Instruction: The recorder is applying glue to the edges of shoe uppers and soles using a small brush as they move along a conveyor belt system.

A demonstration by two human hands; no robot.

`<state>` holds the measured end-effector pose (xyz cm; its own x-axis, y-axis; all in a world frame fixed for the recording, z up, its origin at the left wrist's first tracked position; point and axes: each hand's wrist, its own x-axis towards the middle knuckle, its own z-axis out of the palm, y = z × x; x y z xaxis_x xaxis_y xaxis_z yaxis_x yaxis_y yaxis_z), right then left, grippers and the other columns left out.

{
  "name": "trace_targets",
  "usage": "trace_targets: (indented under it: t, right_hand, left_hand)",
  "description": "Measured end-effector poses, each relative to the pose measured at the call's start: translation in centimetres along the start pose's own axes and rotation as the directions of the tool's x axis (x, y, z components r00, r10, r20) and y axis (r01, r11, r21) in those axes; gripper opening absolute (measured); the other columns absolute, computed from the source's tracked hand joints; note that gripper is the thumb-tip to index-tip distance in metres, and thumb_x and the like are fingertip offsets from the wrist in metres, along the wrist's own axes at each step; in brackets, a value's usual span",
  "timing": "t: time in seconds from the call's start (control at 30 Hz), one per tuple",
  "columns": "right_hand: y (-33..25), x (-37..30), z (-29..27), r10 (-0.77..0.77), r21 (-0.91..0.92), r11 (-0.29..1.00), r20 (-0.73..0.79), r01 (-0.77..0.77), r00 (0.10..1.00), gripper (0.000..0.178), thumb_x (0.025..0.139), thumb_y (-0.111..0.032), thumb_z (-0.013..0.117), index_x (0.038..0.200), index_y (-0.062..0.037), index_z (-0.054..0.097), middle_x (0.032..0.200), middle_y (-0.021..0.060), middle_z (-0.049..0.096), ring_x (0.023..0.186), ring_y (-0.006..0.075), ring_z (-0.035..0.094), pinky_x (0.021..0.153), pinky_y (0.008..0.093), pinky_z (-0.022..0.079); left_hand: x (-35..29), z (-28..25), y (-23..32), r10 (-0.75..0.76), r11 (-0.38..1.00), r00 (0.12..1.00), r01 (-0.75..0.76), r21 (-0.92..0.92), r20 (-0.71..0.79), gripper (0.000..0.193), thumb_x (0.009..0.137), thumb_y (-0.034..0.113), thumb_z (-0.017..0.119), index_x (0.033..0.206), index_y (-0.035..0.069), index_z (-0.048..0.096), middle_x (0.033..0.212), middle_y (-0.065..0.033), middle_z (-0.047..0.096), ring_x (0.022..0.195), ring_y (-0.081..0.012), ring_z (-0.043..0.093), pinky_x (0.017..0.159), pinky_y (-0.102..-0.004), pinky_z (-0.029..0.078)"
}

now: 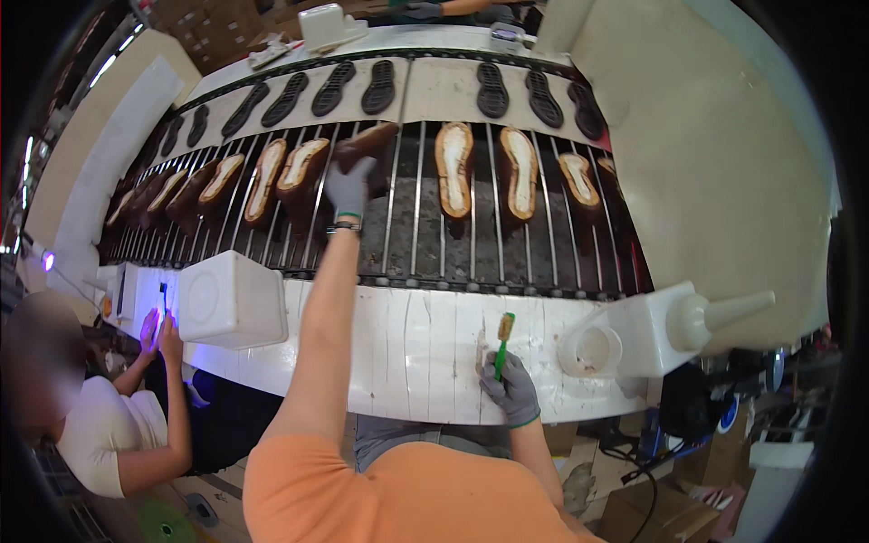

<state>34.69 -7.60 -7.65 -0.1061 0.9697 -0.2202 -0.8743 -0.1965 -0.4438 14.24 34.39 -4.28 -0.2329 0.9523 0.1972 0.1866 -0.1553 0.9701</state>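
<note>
Over the rods (415,208), I've L grip (350,187) closed on brn shoe (369,143), R grip (511,387) wrapped round brush (504,337); prob best steady shoe b4 brushing.

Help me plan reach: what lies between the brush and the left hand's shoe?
Between the brush and shoe, the head view shows white table, then metal bars.

Roughly nine dark soles (333,88) far, twelve brown shoe uppers (453,170) nearer, the left end too crowded to be sure; one green-handled brush (502,346), one spouted bottle (654,328), one round cup (581,351) near right; one square container (226,303) near left
</note>
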Motion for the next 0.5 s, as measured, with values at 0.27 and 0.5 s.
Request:
trace_targets:
  t: [0.27, 0.5]
  right_hand:
    - [-6.7, -4.3, 6.2, -0.181, -0.659, 0.747, -0.324, -0.084, 0.929, 0.033, 0.091, -0.013, 0.064, 0.12, 0.0018, 0.067, 0.084, -0.0001, 0.065, 0.07, 0.0031, 0.052, 0.058, 0.0171, 0.04]
    - [-12.8, -12.6, 7.9, -0.8, -0.831, -0.1, -0.26, -0.548, 0.541, 0.025, 0.082, -0.015, 0.072, 0.104, -0.0056, 0.073, 0.097, 0.012, 0.072, 0.084, 0.0263, 0.068, 0.075, 0.0346, 0.051]
  left_hand:
    - [-19.4, -12.4, 9.4, 0.12, 0.992, 0.978, -0.127, 0.029, 0.169, 0.061, 0.083, 0.002, 0.074, 0.139, -0.001, 0.051, 0.128, -0.0115, 0.061, 0.107, -0.0194, 0.061, 0.093, -0.0315, 0.051]
    - [-31.3, -12.6, 9.3, 0.357, 0.592, 0.368, -0.8, 0.097, 0.858, 0.051, 0.089, 0.005, 0.062, 0.138, -0.002, 0.051, 0.146, -0.0222, 0.047, 0.135, -0.0419, 0.045, 0.112, -0.0501, 0.035]
